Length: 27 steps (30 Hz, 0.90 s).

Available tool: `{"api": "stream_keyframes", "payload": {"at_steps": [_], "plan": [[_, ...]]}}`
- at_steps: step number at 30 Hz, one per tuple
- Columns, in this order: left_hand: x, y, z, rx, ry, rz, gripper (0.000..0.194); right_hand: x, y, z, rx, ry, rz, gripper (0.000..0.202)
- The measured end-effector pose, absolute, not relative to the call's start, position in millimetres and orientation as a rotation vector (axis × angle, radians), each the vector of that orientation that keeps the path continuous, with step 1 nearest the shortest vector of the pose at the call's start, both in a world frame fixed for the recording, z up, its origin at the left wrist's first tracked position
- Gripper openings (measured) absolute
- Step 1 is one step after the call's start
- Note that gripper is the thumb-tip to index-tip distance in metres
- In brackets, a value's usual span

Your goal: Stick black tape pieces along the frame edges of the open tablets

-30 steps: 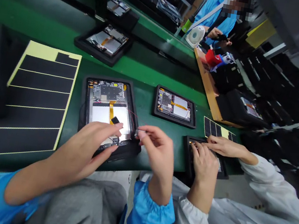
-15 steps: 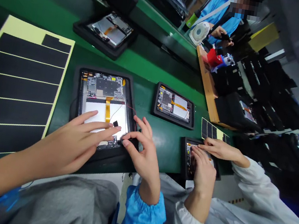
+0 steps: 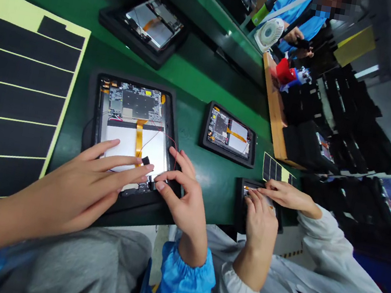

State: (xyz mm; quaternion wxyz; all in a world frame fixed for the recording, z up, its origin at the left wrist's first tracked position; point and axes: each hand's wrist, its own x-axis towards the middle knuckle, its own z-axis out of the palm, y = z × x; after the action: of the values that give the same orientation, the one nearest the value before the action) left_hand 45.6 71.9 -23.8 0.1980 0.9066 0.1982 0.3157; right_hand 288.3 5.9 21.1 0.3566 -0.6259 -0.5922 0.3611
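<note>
An opened tablet with a circuit board, silver battery and orange ribbon cable lies in a black foam frame before me. Across its lower half rests my left hand, fingers stretched and spread. A small black piece sticks up by its fingertips. At the tablet's lower right corner, my right hand has thumb and index finger closed together beside a small dark part; what they grip is too small to make out. A thin red wire loops over the right edge near that hand.
At left lies a yellow sheet with black strips. Two more opened tablets sit in foam frames on the green table. On the right, a co-worker's hands work on another tablet. A white fan stands behind.
The view has shifted slightly, so the yellow sheet and tablet appear further left and higher. Both hands keep nearly the same places on the tablet.
</note>
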Motion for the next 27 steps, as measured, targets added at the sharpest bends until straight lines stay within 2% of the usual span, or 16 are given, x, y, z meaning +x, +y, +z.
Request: {"api": "stream_keyframes", "payload": {"at_steps": [3, 7, 12, 16, 24, 27], "plan": [[44, 72, -24, 2.539, 0.557, 0.896, 0.067, 289, 4, 20, -1.624, -1.610, 0.885, 0.005], [42, 76, -21, 2.615, 0.514, 0.859, 0.065, 291, 1, 18, -1.629, -1.721, 0.784, 0.020], [45, 63, -16, 2.746, 0.561, 0.860, 0.057, 289, -3, 15, -1.637, -1.875, 0.526, 0.010], [51, 35, -13, 2.793, 0.645, 0.909, 0.051, 286, -8, 8, -1.596, -1.876, 0.316, 0.014], [77, 29, -3, 2.571, 0.810, 0.921, 0.041, 280, -12, 4, -1.598, -1.758, 0.434, 0.016], [82, 32, -1, 2.570, 0.838, 0.914, 0.041, 274, -13, 1, -1.592, -1.664, 0.383, 0.019]]}}
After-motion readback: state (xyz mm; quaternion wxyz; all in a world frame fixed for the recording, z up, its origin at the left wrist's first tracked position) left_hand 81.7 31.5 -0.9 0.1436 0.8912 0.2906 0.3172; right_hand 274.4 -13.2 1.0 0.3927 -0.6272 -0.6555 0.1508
